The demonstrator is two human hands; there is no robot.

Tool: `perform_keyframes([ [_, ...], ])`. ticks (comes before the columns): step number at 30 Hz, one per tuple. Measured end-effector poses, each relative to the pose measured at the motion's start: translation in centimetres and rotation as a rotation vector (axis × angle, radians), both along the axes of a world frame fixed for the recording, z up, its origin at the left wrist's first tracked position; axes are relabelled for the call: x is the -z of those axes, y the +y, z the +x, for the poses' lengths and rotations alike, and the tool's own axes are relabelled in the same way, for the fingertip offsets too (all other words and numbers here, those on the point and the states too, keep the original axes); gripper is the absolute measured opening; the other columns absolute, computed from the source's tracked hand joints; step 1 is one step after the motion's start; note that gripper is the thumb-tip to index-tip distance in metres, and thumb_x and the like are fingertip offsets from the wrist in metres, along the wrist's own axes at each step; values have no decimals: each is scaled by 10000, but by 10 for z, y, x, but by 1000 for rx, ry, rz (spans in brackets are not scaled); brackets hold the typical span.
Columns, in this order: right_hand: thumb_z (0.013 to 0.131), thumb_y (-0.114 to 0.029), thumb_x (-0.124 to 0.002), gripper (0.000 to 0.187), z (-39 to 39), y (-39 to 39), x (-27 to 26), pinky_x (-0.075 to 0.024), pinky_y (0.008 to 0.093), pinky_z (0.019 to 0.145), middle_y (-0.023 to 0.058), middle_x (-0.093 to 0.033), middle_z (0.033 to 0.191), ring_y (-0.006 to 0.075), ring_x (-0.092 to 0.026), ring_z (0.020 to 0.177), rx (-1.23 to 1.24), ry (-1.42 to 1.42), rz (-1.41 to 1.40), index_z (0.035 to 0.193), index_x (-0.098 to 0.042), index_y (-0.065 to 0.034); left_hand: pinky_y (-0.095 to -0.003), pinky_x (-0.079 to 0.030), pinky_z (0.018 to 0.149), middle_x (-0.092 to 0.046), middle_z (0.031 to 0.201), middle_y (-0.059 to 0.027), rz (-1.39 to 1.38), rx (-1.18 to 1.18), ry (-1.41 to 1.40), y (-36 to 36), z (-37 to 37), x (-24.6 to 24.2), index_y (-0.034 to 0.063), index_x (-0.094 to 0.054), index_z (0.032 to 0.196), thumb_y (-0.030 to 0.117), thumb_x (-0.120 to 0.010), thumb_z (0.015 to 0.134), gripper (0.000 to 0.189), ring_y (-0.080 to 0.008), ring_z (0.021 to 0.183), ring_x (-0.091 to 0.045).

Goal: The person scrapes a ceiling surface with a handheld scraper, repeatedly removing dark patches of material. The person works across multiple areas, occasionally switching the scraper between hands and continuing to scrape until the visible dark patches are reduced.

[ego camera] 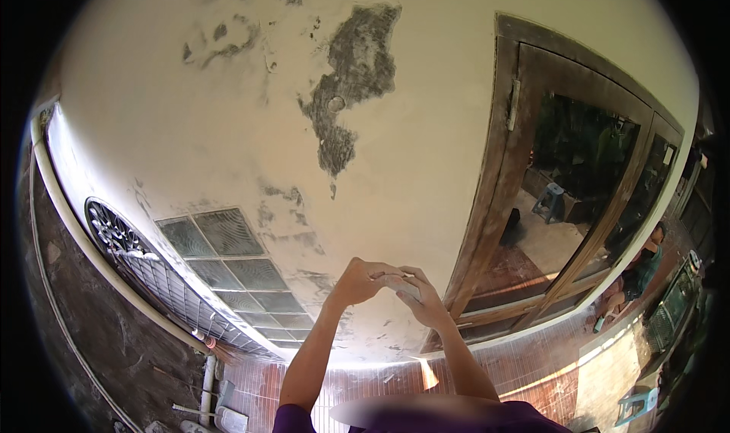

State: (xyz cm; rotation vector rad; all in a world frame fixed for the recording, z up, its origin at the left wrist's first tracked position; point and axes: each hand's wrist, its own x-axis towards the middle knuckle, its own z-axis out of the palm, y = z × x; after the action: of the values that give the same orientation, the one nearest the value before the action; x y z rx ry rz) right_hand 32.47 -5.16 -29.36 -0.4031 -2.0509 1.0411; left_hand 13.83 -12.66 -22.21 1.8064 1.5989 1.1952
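My left hand (360,283) and my right hand (425,299) meet in front of a cream-painted wall (422,176). Between them they hold a thin, pale, slightly curved piece (404,285), perhaps a folded sheet of sandpaper; its material is too small to make out. My right thumb and fingers pinch its right end, and my left fingers cover its left end. Above the hands, a large bare grey patch (365,51) shows where paint has come off the wall. Smaller scuffed patches (285,196) lie down its left side.
A wooden-framed glass door (507,148) stands at right, a glass-block panel (228,245) at left. A person (641,273) sits at far right, near a light-blue plastic stool (636,407). A dustpan (231,419) and a broom (219,347) are at lower left, by the plank-patterned floor (513,364).
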Motion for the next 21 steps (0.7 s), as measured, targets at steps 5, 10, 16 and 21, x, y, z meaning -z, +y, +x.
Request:
perform_keyframes([
  [5,965,-94,-622,279,0,28,-78,-455,407,1046,127,-461,1507,334,-555,1253,346,137,422,1208,-691,25,-240,-395,457,-793,972,-35,490,-257,175,20,-40,-92,107,-699,1267,55,-548,965,341,-55,469,-437],
  [10,943,-29,-610,315,1,62,-175,-482,417,1017,67,-606,1392,306,-572,1227,547,203,731,1250,-681,-21,-472,-334,1202,-400,1592,-116,1103,-379,828,74,-96,-205,109,-477,1496,13,-456,1003,503,-350,1452,-392],
  [16,906,13,-607,400,-19,114,-278,-473,403,1032,43,-631,1362,265,-548,1271,678,279,1156,1295,-655,-62,-476,-252,1233,-315,1642,-48,1052,-685,1250,115,-134,-234,184,-399,1551,282,-438,1059,503,-299,1510,-282],
  [21,872,-15,-640,526,-52,165,-348,-407,438,1108,28,-599,1408,262,-454,1391,904,268,1366,1386,-589,-112,-471,-241,1235,-326,1637,-32,1024,-754,1276,123,-141,-226,191,-413,1545,322,-425,1054,508,-277,1505,-292],
])
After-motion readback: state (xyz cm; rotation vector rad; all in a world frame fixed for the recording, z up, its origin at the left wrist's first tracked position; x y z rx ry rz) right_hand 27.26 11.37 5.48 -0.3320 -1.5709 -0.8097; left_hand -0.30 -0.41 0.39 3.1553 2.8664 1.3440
